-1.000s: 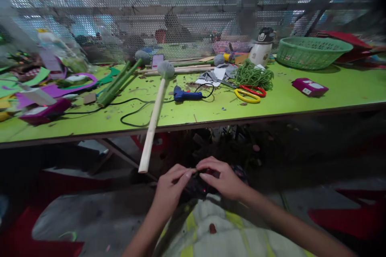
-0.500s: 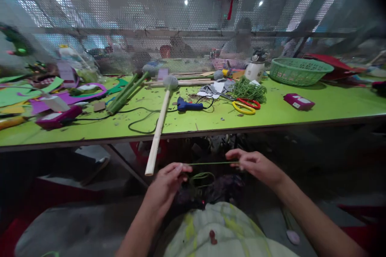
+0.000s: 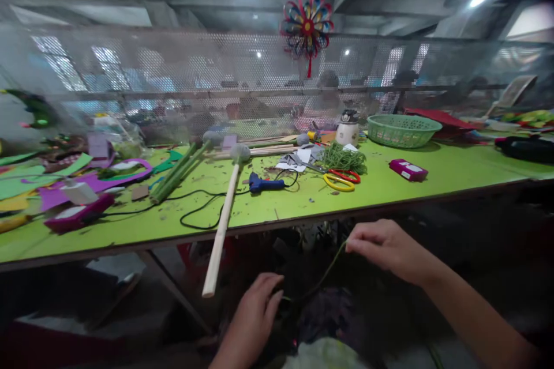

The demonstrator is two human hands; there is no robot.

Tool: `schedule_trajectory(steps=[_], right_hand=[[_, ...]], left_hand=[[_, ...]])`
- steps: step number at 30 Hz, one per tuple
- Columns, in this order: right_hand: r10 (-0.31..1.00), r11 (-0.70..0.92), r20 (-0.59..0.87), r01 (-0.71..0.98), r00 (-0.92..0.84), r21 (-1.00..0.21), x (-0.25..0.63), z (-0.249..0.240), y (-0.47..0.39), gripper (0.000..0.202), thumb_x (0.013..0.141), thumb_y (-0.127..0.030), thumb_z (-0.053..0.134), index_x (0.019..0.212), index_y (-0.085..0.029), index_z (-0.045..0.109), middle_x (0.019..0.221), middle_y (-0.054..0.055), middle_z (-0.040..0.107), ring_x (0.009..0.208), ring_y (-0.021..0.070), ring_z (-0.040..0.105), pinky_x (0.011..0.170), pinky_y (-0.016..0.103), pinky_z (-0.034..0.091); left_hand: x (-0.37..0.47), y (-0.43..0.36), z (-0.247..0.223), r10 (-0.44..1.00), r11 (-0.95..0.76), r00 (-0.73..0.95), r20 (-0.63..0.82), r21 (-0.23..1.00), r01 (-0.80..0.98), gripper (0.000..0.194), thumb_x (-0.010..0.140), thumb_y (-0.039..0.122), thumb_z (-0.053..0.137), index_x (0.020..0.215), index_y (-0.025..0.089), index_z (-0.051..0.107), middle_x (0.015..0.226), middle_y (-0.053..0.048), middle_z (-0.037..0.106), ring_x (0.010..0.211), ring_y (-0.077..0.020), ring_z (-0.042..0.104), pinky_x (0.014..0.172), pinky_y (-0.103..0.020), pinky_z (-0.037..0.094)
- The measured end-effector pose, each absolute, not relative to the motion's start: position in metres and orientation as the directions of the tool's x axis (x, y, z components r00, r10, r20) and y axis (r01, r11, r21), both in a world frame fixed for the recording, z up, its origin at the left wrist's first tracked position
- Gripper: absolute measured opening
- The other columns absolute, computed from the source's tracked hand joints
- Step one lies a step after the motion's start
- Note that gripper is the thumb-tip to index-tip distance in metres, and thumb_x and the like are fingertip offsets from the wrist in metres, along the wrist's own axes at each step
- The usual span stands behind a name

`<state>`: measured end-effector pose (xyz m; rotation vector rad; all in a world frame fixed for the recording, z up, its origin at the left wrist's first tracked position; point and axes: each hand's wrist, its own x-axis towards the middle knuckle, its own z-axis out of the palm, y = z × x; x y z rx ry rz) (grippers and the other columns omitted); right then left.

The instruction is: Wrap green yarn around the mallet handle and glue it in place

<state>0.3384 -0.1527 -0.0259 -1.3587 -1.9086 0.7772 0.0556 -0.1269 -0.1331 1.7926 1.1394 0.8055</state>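
Green string (image 3: 330, 267) hangs between the person's two hands, in the dark space just in front of the counter's near edge and below its top. It has changed from a tight, nearly level line into a slack curve, which drops from the right hand toward the left. The right hand (image 3: 385, 249) has risen and pinches the upper end between thumb and fingertips. The left hand (image 3: 256, 308) is lower, fingers bent and thumb close to them; the string's lower part passes near the thumb, but whether that hand grips it I cannot tell. The slackness suggests that the strand is being shifted or drawn through rather than stretched. The view has also tipped upward, bringing the ceiling in.

Beyond the hands, the yellow-green counter (image 3: 467, 173) is littered with small scraps. A pale stick (image 3: 223, 222) topped with a grey ball (image 3: 241, 153) juts over its near edge. To the right of the stick lie a blue glue gun (image 3: 267, 184), scissors (image 3: 339, 186) with red and yellow handles, and a heap of green strands (image 3: 344, 159). A purple box (image 3: 407, 170) sits farther right, with a green basket (image 3: 402, 131) behind it. Green stalks (image 3: 175, 173) and coloured cutouts fill the left side. At the back stands a mesh screen (image 3: 194, 63), with a petalled ornament (image 3: 307, 26) in front of it, under a lit concrete ceiling.
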Motion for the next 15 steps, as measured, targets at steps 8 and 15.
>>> schedule_trajectory(steps=[8,15], right_hand=[[0.763,0.612,0.206,0.580,-0.613,-0.538,0.277,-0.015,-0.148,0.021,0.087,-0.023,0.052,0.074,-0.021,0.069,0.057,0.001,0.061,0.049,0.0122,0.047,0.049,0.023,0.032],[0.983,0.132,0.112,0.134,-0.147,-0.982,0.291,-0.044,-0.104,0.024,0.080,-0.036,0.062,0.068,-0.015,0.065,0.042,-0.006,0.046,0.039,0.0078,0.036,0.041,0.020,0.027]], left_hand=[[0.095,-0.156,-0.076,0.854,-0.196,0.502,0.137,0.979,0.065,0.036,0.084,0.034,0.056,0.117,0.019,0.060,0.078,-0.005,0.068,0.066,-0.0152,0.061,0.064,-0.024,0.048],[0.092,-0.139,-0.082,0.954,0.044,0.298,-0.022,0.997,-0.069,0.037,0.080,0.052,0.055,0.076,0.015,0.061,0.036,0.012,0.027,0.032,-0.0055,0.024,0.035,-0.018,0.021]])
